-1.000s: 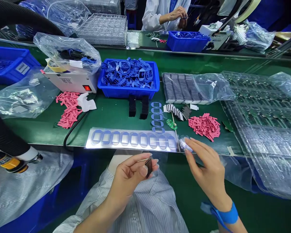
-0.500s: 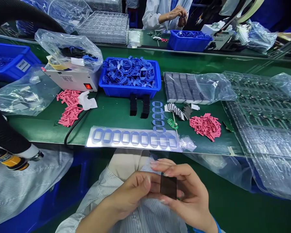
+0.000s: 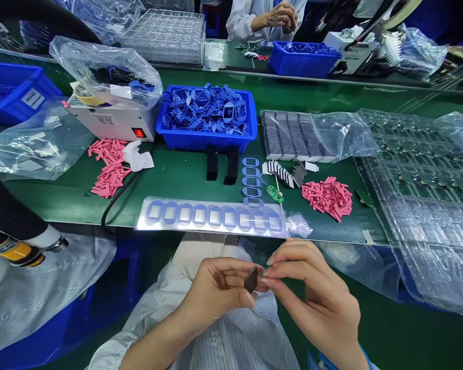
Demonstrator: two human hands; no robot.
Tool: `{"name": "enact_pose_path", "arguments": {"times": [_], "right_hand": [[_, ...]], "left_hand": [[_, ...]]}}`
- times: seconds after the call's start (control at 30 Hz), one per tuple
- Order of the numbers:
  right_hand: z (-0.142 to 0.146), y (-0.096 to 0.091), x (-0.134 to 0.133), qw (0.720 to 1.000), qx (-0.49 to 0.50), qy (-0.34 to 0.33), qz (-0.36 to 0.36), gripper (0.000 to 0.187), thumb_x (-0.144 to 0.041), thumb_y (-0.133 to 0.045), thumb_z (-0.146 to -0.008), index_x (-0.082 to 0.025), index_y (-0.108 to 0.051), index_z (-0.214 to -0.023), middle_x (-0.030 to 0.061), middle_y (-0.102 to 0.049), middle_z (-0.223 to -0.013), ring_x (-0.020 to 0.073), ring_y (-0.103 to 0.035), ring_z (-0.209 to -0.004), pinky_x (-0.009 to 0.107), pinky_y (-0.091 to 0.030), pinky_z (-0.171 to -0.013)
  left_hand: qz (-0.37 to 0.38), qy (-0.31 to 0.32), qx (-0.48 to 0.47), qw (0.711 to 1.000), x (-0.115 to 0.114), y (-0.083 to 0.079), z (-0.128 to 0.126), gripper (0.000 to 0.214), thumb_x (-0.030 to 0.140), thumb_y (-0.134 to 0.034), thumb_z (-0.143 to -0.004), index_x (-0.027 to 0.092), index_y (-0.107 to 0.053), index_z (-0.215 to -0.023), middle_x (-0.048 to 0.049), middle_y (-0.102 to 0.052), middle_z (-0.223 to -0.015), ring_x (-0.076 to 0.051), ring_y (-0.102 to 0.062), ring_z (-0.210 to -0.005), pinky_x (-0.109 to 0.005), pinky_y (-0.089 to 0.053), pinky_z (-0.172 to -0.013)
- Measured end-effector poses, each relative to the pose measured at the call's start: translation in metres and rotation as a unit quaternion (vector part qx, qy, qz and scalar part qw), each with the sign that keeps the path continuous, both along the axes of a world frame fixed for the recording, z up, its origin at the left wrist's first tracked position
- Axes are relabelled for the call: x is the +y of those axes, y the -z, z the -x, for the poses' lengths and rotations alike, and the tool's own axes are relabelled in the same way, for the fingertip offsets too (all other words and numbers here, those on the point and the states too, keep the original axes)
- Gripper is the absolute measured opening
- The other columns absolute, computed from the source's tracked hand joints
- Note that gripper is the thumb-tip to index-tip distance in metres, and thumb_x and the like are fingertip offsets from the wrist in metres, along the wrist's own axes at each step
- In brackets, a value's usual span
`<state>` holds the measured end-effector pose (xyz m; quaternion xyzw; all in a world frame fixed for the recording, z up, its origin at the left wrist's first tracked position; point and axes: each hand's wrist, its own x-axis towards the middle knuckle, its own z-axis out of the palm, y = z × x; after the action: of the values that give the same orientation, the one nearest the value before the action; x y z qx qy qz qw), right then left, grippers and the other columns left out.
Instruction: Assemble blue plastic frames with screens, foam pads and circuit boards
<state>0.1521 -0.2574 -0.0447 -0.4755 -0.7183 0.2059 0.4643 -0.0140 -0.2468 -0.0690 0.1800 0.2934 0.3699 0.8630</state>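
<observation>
A small, dark, flat rectangular panel (image 3: 250, 281) is held above my lap, turned nearly edge-on. My left hand (image 3: 216, 290) grips it between the thumb and the fingers. My right hand (image 3: 318, 295) pinches at the panel's right side; whatever sits between those fingertips is too small to make out. Just beyond the hands, along the bench edge, lies a pale strip (image 3: 141, 222) carrying a row of blue oval frames (image 3: 185, 205). Several loose blue oval frames (image 3: 250, 171) form a column behind its right end, beside a green circuit board (image 3: 273, 193).
Behind stand a blue bin (image 3: 206, 141) of blue plastic parts and a white box (image 3: 111, 123) with a red switch. Pink strips lie in a left pile (image 3: 108, 172) and a right pile (image 3: 327, 198). Clear trays (image 3: 428, 221) fill the right. Across the bench, a co-worker's hands (image 3: 283, 18) are busy.
The dark panel has turned from face-on to nearly edge-on and shifted left. My right hand has moved from around the panel to a fingertip pinch at its right side.
</observation>
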Motion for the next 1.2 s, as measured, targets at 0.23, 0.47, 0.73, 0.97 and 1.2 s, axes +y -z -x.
{"name": "enact_pose_path", "arguments": {"times": [0.23, 0.47, 0.73, 0.97, 1.2], "right_hand": [[0.000, 0.005, 0.006, 1.000, -0.006, -0.013, 0.005, 0.018, -0.005, -0.064, -0.078, -0.022, -0.066, -0.082, 0.0013, -0.062, -0.074, 0.0170, -0.058, -0.074, 0.034, -0.049, -0.066], [-0.003, 0.006, 0.003, 1.000, -0.002, -0.019, -0.022, 0.024, -0.001, -0.064, -0.077, -0.022, -0.067, -0.088, 0.0016, -0.064, -0.077, 0.0176, -0.058, -0.075, 0.036, -0.047, -0.067], [-0.007, 0.005, 0.003, 0.999, -0.004, -0.044, 0.000, 0.019, -0.003, -0.063, -0.079, -0.021, -0.065, -0.084, 0.0017, -0.062, -0.076, 0.0169, -0.056, -0.076, 0.035, -0.047, -0.069], [-0.004, 0.012, 0.005, 0.999, -0.012, -0.048, 0.000, 0.015, -0.006, -0.060, -0.081, -0.021, -0.061, -0.082, 0.0019, -0.060, -0.076, 0.0175, -0.055, -0.076, 0.035, -0.046, -0.071], [-0.011, 0.023, -0.017, 0.983, -0.152, 0.024, -0.103, 0.016, -0.007, -0.053, -0.077, -0.022, -0.056, -0.082, 0.0011, -0.059, -0.079, 0.0169, -0.054, -0.076, 0.038, -0.041, -0.085]], "left_hand": [[-0.034, 0.001, 0.066, 0.997, -0.002, -0.003, -0.001, 0.036, 0.029, -0.089, -0.046, 0.028, -0.078, -0.081, 0.0015, -0.079, -0.078, -0.014, -0.075, -0.076, -0.014, -0.057, -0.071], [-0.055, -0.005, 0.073, 0.996, -0.002, -0.004, -0.001, 0.034, 0.027, -0.089, -0.049, 0.030, -0.078, -0.081, 0.0015, -0.079, -0.078, -0.014, -0.075, -0.075, -0.013, -0.057, -0.069], [-0.123, 0.002, 0.141, 0.982, -0.004, -0.008, 0.002, 0.036, 0.021, -0.089, -0.050, 0.035, -0.077, -0.082, 0.0034, -0.080, -0.079, -0.015, -0.076, -0.074, -0.015, -0.058, -0.069], [-0.176, -0.026, 0.223, 0.958, -0.003, -0.010, 0.002, 0.044, 0.010, -0.090, -0.044, 0.033, -0.078, -0.080, 0.0024, -0.080, -0.074, -0.018, -0.076, -0.072, -0.019, -0.060, -0.069], [-0.039, -0.088, 0.151, 0.984, 0.000, 0.002, -0.008, 0.035, 0.021, -0.092, -0.039, 0.026, -0.078, -0.071, 0.0005, -0.079, -0.071, -0.017, -0.076, -0.071, -0.018, -0.060, -0.065]]}}
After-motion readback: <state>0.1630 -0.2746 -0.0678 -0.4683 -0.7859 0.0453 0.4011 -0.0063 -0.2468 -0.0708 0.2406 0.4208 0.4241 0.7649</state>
